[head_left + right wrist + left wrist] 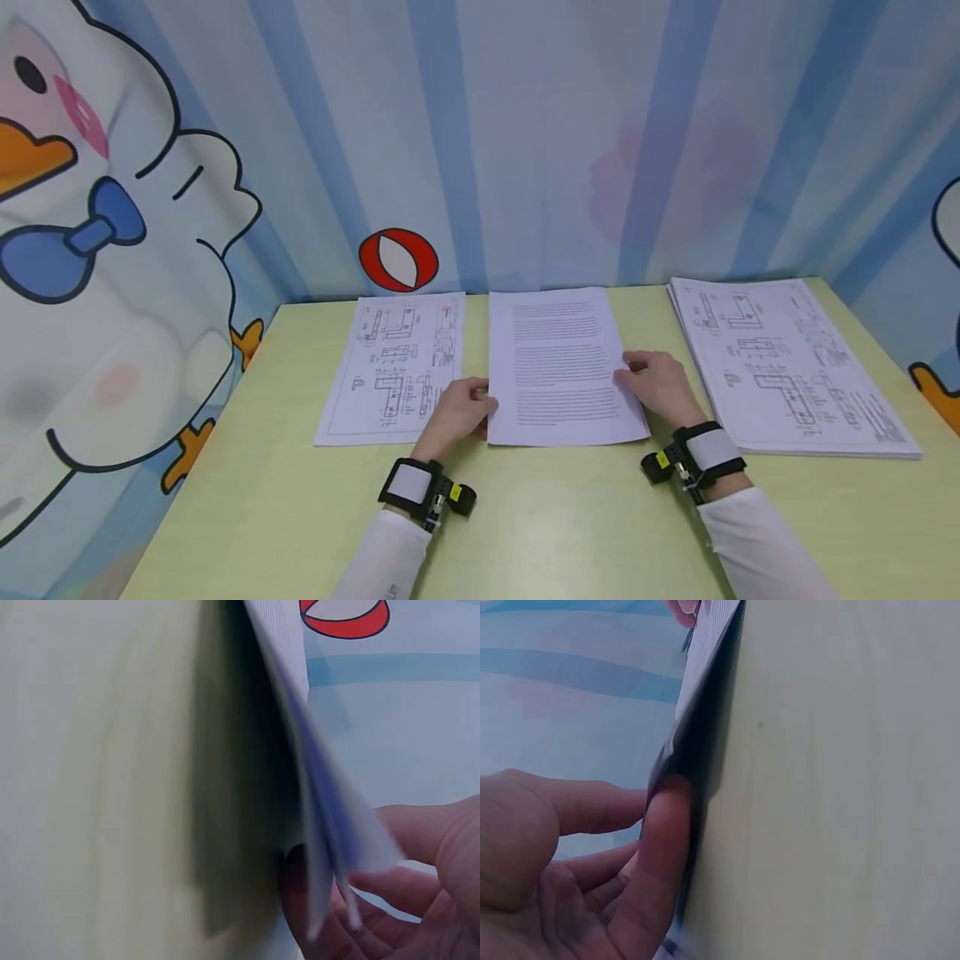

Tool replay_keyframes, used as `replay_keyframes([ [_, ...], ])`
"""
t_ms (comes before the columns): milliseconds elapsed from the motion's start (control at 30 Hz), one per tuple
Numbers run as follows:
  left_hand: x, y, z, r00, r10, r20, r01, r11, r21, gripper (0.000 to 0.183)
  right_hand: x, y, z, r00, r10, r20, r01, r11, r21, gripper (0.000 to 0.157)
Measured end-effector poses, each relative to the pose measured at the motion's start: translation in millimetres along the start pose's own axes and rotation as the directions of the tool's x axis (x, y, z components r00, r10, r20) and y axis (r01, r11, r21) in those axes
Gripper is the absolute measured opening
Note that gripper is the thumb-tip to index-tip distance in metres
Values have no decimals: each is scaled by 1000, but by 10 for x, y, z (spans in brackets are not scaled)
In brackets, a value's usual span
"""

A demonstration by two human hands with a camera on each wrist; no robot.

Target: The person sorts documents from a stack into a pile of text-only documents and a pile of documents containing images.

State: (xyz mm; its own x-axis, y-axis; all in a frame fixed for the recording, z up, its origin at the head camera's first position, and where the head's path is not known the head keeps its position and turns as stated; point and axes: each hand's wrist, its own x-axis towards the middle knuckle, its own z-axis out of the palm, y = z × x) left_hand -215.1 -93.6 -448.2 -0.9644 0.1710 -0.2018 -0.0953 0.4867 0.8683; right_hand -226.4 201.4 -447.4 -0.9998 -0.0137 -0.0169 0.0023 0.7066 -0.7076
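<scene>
- The left hand (453, 414) is pinching the printed papers (558, 367) at their left edge.
- The right hand (664, 387) is pinching their right edge.
- Both forearms (388, 552) are slanting inward.

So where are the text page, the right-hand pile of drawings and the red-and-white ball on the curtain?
Text page (562, 367): head view, middle of its printed face.
Right-hand pile of drawings (783, 367): head view, middle of its top face.
Red-and-white ball (398, 261): head view, its white middle band.
</scene>
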Motion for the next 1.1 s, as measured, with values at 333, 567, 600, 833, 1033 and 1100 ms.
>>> replay_keyframes([
  [333,44,9,-20,991,-2,-133,18,993,115,37,-86,-10,-327,993,-99,57,104,990,-98,50],
  [567,110,197,112,990,60,-131,-47,994,99,37,-186,80,-702,979,-205,10,204,969,-140,53],
  [600,126,229,136,990,76,-116,-67,995,78,37,-209,102,-756,978,-209,7,208,967,-147,54],
  [833,174,505,509,978,208,-8,-208,978,-14,38,-316,371,-1075,984,-179,-9,174,962,-211,66],
  [1033,164,744,989,962,263,73,-266,964,29,39,-301,695,-1250,998,-55,11,56,962,-266,90],
  [1100,171,816,1139,959,270,92,-272,962,11,40,-288,793,-1289,1000,-25,6,26,962,-272,95],
])
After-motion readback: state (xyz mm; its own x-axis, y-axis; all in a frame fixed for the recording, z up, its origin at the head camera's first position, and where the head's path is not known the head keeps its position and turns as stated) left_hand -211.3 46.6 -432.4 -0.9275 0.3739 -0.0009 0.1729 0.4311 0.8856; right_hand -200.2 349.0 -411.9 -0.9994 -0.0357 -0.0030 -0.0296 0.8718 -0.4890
